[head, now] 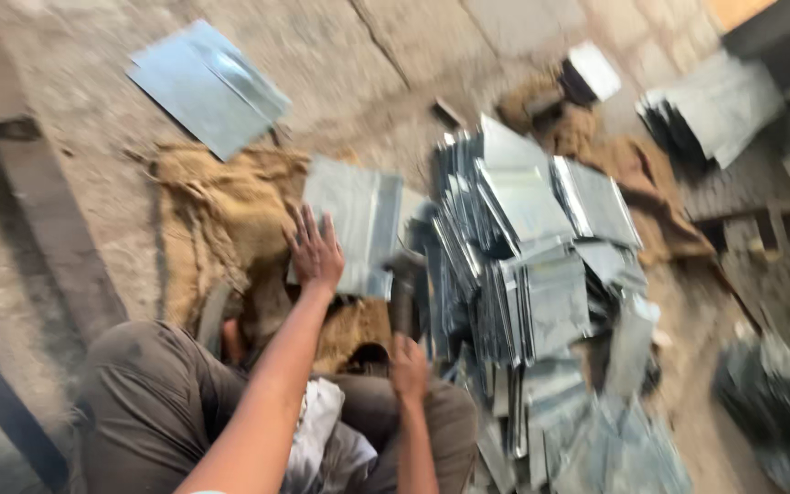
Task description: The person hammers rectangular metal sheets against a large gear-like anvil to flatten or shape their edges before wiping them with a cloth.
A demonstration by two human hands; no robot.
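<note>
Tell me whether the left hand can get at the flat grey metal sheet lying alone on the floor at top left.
Probably not from here: the left hand rests on a nearer metal sheet, and the lone flat grey metal sheet lies well beyond, across the brown burlap sacking.

Motion blur smears the stacked metal sheets and the right hand, so its grip on the dark tool is unclear. The frame's bottom edge crops both forearms.

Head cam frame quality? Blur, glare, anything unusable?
Head view: motion blur smears the whole frame, worst at the right and bottom edges; the stacked metal sheets show pale sheen but no blown-out glare; lighting soft, shadows faint; left hand over a sheet is readable, right hand by a dark tool too smeared to judge its grip.
</note>
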